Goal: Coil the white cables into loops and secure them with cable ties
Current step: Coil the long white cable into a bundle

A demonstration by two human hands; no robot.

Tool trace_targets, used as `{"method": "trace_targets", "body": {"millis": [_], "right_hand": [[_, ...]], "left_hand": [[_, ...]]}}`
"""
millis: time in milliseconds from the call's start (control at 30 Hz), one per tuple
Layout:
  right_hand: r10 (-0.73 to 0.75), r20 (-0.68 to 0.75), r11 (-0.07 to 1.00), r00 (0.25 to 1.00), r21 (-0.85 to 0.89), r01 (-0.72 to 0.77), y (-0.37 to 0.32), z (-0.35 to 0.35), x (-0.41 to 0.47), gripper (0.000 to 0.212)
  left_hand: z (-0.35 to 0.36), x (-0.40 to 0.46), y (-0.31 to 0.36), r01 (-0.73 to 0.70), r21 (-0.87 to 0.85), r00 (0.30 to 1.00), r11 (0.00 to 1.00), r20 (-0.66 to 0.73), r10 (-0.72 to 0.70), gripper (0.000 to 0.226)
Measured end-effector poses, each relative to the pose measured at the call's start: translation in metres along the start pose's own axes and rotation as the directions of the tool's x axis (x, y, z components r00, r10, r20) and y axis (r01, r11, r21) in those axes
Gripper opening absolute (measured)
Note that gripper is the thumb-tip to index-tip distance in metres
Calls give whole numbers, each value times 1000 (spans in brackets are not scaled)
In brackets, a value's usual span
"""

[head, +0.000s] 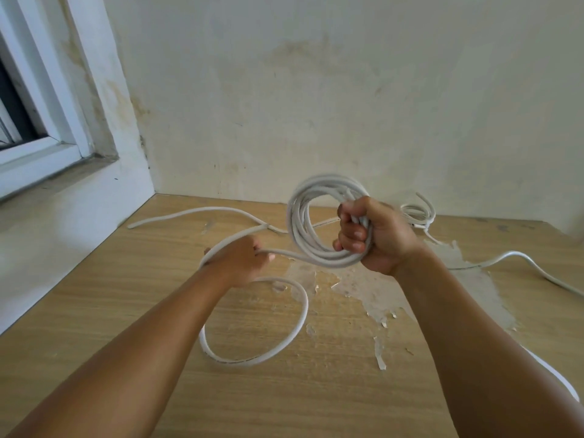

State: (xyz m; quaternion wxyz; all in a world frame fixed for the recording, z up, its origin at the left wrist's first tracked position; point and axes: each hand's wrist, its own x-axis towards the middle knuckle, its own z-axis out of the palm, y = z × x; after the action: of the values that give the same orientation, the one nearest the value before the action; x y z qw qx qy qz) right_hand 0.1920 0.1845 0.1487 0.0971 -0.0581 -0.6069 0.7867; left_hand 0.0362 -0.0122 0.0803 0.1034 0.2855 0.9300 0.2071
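Right hand [376, 237] grips coiled white cable [303, 229] above wooden table [126, 295]; left hand [243, 260] pinches loose strand.

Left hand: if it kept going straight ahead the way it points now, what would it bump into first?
Probably the coil of white cable gripped by the right hand. The left hand, holding the loose cable, points toward it, though depth is hard to judge.

No legible text, label, brand, number or sign anywhere in view.
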Motion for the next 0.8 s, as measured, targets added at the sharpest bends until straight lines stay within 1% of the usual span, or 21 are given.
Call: {"method": "trace_targets", "body": {"millis": [33, 100, 133, 167, 200, 233, 267, 333, 400, 467, 500, 567, 633, 700, 733, 800], "right_hand": [[29, 36, 998, 999, -50, -27, 1, -1, -2, 17], [78, 106, 981, 991, -187, -57, 2, -1, -5, 19], [107, 132, 965, 985, -251, -71, 3, 0, -7, 17], [137, 148, 950, 979, -298, -88, 4, 0, -9, 19], [169, 155, 937, 973, -332, -110, 6, 0, -11, 23], [195, 159, 922, 968, -365, -125, 8, 0, -12, 23], [214, 155, 904, 964, -407, -135, 9, 1, -14, 21], [243, 144, 845, 959, -518, -137, 11, 2, -15, 23], [257, 115, 743, 960, -658, -121, 12, 5, -17, 30], [254, 91, 635, 963, -766, -95, 12, 9, -17, 28], [248, 83, 599, 965, -796, -86, 13, 11, -18, 26], [239, 64, 519, 969, -852, -72, 13, 16, -17, 22], [239, 51, 413, 970, -909, -53, 15, 22, -14, 21], [224, 34, 302, 974, -953, -36, 22, 25, -11, 19], [205, 14, 202, 979, -979, -29, 27, 24, -8, 21], [132, -36, -69, 991, -997, -27, 42, 19, -3, 31]], "left_hand": [[-1, 2, 1, -6, -7, 999, 1000, 33, 6, 32], [-6, 4, 4, -13, 24, 998, 1000, 66, 12, 44], [-9, 6, 5, -15, 88, 995, 996, 98, 6, 50], [-13, 6, 7, -24, 190, 988, 981, 152, -5, 56], [-15, 7, 8, -42, 292, 976, 955, 216, -24, 64], [-16, 8, 8, -44, 358, 965, 933, 255, -52, 68], [-17, 7, 9, -34, 364, 962, 931, 266, -69, 67], [-19, 6, 11, -23, 334, 959, 942, 275, -74, 56], [-19, 9, 11, -38, 247, 966, 968, 258, -27, 41], [-18, 13, 11, -29, 96, 984, 995, 180, 12, 24], [-18, 13, 12, -22, 46, 989, 999, 144, 15, 21], [-14, 12, 16, 11, -15, 994, 1000, 106, -9, 18], [-12, 9, 22, 57, -70, 995, 996, 88, -51, 12], [-13, 7, 25, 88, -82, 995, 993, 52, -84, 7], [-15, 4, 27, 84, -86, 996, 993, 24, -82, 9], [-20, -2, 34, 47, -110, 998, 993, -31, -51, 13]]}}
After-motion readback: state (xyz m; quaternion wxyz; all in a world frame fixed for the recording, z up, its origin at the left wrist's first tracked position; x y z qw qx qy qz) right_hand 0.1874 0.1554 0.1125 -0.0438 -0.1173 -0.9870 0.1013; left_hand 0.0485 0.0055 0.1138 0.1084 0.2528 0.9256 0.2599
